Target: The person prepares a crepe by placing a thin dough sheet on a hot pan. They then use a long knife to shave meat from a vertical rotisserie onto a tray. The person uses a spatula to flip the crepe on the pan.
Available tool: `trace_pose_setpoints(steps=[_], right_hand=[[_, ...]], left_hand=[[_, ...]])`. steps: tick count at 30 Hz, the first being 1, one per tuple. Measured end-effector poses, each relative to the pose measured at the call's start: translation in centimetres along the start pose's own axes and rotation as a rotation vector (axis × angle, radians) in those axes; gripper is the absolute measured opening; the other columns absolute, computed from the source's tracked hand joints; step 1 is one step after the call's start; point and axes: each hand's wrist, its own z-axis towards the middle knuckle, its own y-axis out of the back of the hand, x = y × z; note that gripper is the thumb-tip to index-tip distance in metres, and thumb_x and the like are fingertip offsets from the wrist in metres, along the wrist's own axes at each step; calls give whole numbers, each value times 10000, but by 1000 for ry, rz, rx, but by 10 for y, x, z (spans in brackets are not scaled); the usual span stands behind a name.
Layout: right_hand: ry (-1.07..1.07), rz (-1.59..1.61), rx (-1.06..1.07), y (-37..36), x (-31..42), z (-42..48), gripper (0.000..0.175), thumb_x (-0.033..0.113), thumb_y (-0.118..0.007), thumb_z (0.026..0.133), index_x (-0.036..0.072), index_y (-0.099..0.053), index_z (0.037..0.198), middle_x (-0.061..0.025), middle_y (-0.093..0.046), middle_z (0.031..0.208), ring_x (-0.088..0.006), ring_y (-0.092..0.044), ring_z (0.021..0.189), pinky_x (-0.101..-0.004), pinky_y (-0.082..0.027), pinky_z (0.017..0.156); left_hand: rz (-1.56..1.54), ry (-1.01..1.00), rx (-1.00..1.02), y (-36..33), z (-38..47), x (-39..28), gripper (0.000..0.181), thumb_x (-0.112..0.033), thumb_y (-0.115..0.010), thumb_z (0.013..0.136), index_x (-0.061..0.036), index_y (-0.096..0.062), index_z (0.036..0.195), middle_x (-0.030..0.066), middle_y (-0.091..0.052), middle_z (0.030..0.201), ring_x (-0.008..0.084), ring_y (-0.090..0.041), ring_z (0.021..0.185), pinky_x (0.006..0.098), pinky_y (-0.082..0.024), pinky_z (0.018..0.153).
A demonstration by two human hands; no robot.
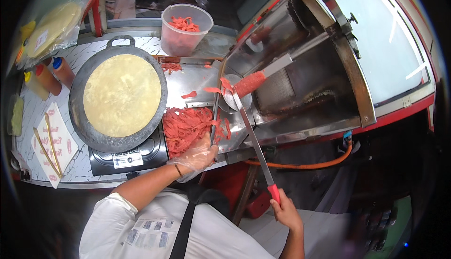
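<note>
A long carving knife (254, 142) with a red handle is in my right hand (286, 208). Its blade tip lies against a cone of reddish meat (250, 83) on a kebab spit, where a slice hangs loose. My left hand (201, 153), in a clear plastic glove, rests at the heap of sliced red meat (185, 128) on the steel tray (179, 86). Its fingers are by a thin dark metal bar or tool; whether they grip it, I cannot tell. Left of the tray, a flatbread (122, 95) lies on a round black griddle (75, 107) on a portable stove (102, 162).
A plastic tub (181, 42) of sliced meat stands behind the tray. Sauce bottles (47, 79), tongs (51, 146) on printed paper (63, 141) and bagged flatbreads (54, 30) are at left. The steel grill housing (352, 68) surrounds the spit; an orange hose (306, 166) runs below.
</note>
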Motion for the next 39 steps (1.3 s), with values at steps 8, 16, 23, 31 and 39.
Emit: trace_pose_setpoints(steps=[8,16,23,31,39], right_hand=[[-131,135,125,18,7,-5,296,175,-606,1089,80,-542,1362,-67,-619,748,-155,-587,530,-363,-471,528],[-4,259,110,10,-12,3,272,155,-631,1076,48,-592,1323,-39,-624,776,-103,-576,586,-319,-459,539],[159,475,-130,-6,17,9,278,154,-611,1094,54,-608,1354,38,-589,769,-39,-498,542,-251,-397,466],[457,451,-517,-87,93,186,346,157,-571,1096,39,-548,1420,-169,-636,851,-301,-653,724,-413,-499,665],[543,364,-622,-164,72,170,256,168,-518,1138,58,-528,1369,1,-562,709,-92,-517,492,-321,-426,454]], left_hand=[[49,-8,22,6,3,12,708,-296,-478,1032,31,-205,1598,174,-637,860,273,-668,687,455,-552,714],[-61,29,111,4,-34,15,476,-288,-461,1065,39,-369,1398,137,-600,777,254,-643,635,456,-539,667],[-204,121,88,-14,-48,23,414,-256,-509,1024,14,-409,1321,125,-587,846,223,-613,628,426,-516,647],[-157,131,153,-30,-45,27,614,-230,-493,1060,-9,-254,1581,81,-565,921,174,-615,672,370,-526,626],[-154,106,84,-26,-36,29,502,-278,-525,1017,82,-380,1336,163,-637,812,263,-686,672,449,-556,692]])
